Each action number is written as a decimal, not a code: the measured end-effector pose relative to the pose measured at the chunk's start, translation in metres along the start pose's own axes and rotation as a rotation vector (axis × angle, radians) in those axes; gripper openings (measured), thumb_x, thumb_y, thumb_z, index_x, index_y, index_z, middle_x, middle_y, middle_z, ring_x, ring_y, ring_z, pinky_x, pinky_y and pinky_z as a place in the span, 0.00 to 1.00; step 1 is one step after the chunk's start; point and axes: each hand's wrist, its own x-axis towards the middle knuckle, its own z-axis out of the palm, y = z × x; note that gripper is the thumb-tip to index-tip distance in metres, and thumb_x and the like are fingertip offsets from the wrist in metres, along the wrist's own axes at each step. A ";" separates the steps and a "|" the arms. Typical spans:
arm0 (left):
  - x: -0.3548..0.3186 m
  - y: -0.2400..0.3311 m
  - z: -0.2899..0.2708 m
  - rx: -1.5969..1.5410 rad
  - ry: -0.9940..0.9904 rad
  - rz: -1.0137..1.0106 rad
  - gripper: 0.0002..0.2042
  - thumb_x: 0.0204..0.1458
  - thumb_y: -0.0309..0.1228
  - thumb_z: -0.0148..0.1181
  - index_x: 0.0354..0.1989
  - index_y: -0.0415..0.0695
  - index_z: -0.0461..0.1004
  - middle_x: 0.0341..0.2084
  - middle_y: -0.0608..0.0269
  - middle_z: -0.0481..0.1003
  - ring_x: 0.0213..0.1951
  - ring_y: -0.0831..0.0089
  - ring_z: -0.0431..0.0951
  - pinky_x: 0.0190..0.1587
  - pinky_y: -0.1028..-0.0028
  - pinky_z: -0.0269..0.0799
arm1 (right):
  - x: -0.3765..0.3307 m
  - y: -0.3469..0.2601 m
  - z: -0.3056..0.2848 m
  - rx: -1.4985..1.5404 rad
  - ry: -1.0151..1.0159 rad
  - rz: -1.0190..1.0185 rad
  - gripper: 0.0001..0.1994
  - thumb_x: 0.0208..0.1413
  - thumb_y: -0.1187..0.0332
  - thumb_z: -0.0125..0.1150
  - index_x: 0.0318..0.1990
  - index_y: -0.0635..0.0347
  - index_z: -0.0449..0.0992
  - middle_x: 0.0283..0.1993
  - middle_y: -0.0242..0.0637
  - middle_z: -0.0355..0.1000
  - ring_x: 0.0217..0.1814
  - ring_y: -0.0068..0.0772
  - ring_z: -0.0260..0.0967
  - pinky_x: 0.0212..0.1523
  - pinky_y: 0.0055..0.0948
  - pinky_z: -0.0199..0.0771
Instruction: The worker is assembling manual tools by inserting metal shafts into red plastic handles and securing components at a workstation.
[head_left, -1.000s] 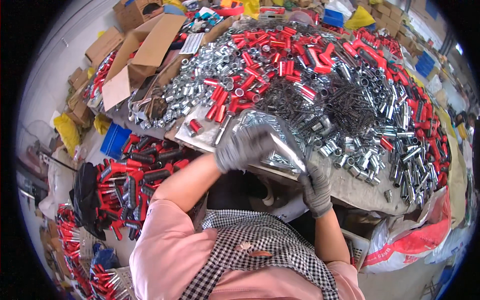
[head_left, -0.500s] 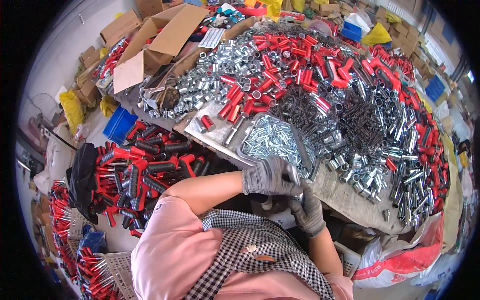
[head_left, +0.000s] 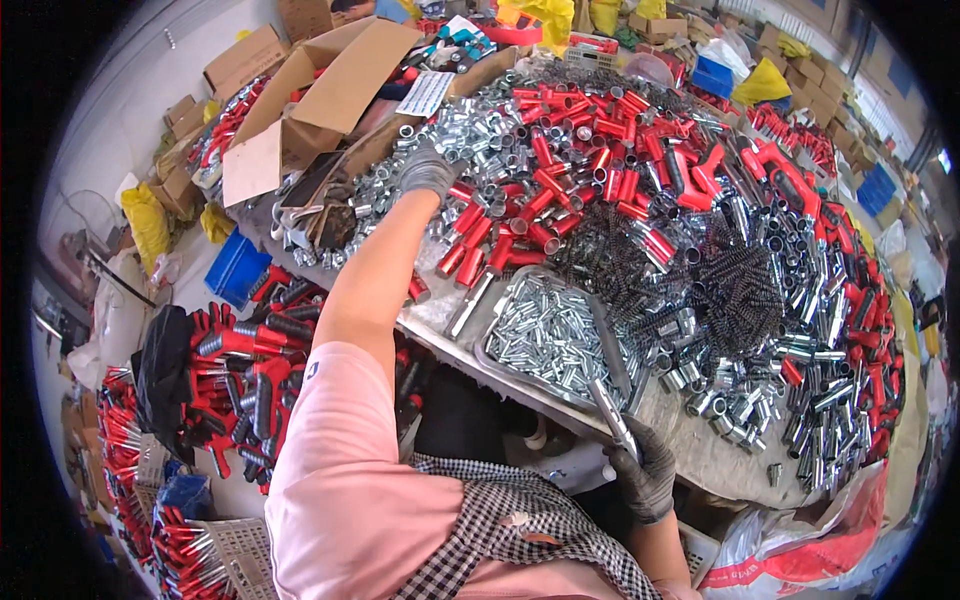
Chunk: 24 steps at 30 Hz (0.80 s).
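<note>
My left hand point(head_left: 428, 172), in a grey glove, reaches far out to the pile of short silver metal sleeves point(head_left: 385, 185). Its fingertips are over or among the sleeves, and I cannot see what they touch. Close to my body, my right hand point(head_left: 645, 472), also gloved, is closed around the lower end of a shiny metal tube point(head_left: 611, 415). The tube tilts up to the left, just past the table's near edge. Beyond it lies a tray of small silver pins point(head_left: 550, 335). Red sleeves point(head_left: 485, 225) are heaped beside my left hand.
Black coil springs point(head_left: 735, 295) pile up right of the tray. A single metal rod point(head_left: 470, 305) rests left of it. An open cardboard box point(head_left: 350, 75) stands at the far left. Red-and-black handles point(head_left: 265, 390) fill the area at my left. A blue bin point(head_left: 237, 268) sits beyond them.
My hands were together at the table's near edge around a metal piece. Now my left hand has moved far forward to the silver sleeves, while my right hand keeps the tube, slightly lower right.
</note>
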 end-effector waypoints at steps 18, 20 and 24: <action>0.042 0.075 0.084 0.236 -0.454 1.136 0.13 0.50 0.36 0.56 0.40 0.42 0.75 0.31 0.46 0.77 0.33 0.53 0.78 0.37 0.61 0.73 | 0.007 -0.005 0.014 0.296 0.173 0.098 0.24 0.49 0.59 0.65 0.49 0.68 0.71 0.28 0.30 0.70 0.20 0.15 0.58 0.20 0.16 0.56; 0.039 0.058 0.079 0.353 -0.251 1.036 0.11 0.50 0.34 0.55 0.37 0.42 0.74 0.28 0.51 0.77 0.31 0.53 0.78 0.36 0.61 0.72 | 0.004 -0.014 0.019 0.181 0.119 0.114 0.22 0.50 0.60 0.63 0.48 0.68 0.72 0.28 0.30 0.71 0.20 0.14 0.58 0.21 0.15 0.56; -0.027 0.104 0.043 -0.512 -0.646 0.491 0.15 0.55 0.39 0.47 0.32 0.39 0.74 0.25 0.55 0.76 0.24 0.64 0.76 0.25 0.64 0.71 | -0.006 -0.010 0.006 0.209 0.220 0.086 0.20 0.51 0.61 0.62 0.47 0.68 0.73 0.30 0.29 0.72 0.21 0.13 0.58 0.21 0.16 0.57</action>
